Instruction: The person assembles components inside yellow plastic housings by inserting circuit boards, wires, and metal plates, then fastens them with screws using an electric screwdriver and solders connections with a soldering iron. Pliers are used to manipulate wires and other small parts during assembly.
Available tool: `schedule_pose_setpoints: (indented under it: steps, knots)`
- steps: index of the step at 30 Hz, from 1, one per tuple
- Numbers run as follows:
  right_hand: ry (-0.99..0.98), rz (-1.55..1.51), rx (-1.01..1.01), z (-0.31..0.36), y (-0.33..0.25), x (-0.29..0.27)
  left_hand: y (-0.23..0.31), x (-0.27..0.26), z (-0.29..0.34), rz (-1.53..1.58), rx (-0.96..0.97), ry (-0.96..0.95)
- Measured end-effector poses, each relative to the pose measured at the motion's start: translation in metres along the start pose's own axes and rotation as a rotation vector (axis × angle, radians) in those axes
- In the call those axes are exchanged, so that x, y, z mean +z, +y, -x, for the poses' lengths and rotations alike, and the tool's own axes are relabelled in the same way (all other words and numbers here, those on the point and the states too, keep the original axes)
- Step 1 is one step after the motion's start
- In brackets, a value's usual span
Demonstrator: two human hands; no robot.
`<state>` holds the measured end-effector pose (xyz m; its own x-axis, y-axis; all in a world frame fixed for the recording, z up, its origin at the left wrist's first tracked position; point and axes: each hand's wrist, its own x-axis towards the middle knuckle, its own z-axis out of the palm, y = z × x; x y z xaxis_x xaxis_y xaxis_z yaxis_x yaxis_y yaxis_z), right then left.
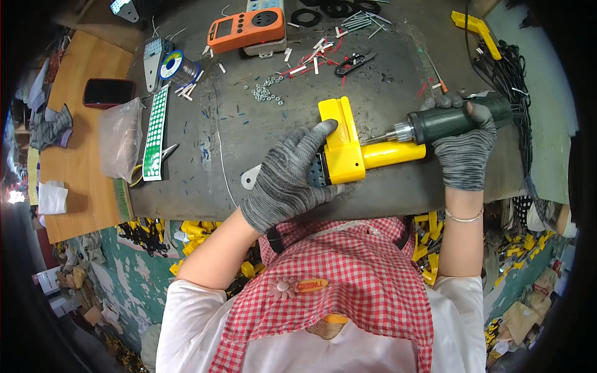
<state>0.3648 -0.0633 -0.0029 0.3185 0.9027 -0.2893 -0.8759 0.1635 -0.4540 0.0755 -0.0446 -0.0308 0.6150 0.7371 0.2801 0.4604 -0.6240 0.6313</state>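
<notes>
Checked apron (367, 267) — L hand (287, 174) pt. blocks yel. housing (344, 152) — nuts (261, 94) beyond.

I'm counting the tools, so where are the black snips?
In the head view, the black snips lie on the far part of the bench, right of centre, just right of the red-and-white wire pieces.

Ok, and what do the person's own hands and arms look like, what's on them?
The left hand and right hand wear matching knit gloves, streaked in dark and lighter grey. A thin, shiny metallic bangle circles the right wrist just past the glove's cuff. Both forearms are bare up to loose white sleeves.
</notes>
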Motion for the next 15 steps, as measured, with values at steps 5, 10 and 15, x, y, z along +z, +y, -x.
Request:
schedule_pose_setpoints:
  steps: [5,10,15]
  knots:
    - [-0.043,0.006,-0.029,0.000,0.008,-0.001,0.002,-0.003,-0.003,-0.002,-0.008,-0.025]
    - [-0.086,-0.041,-0.004,0.003,0.017,-0.001,0.000,-0.003,0.001,-0.001,-0.022,-0.035]
    - [-0.123,-0.030,-0.032,-0.002,0.014,-0.010,0.003,-0.007,-0.004,0.069,-0.080,-0.017]
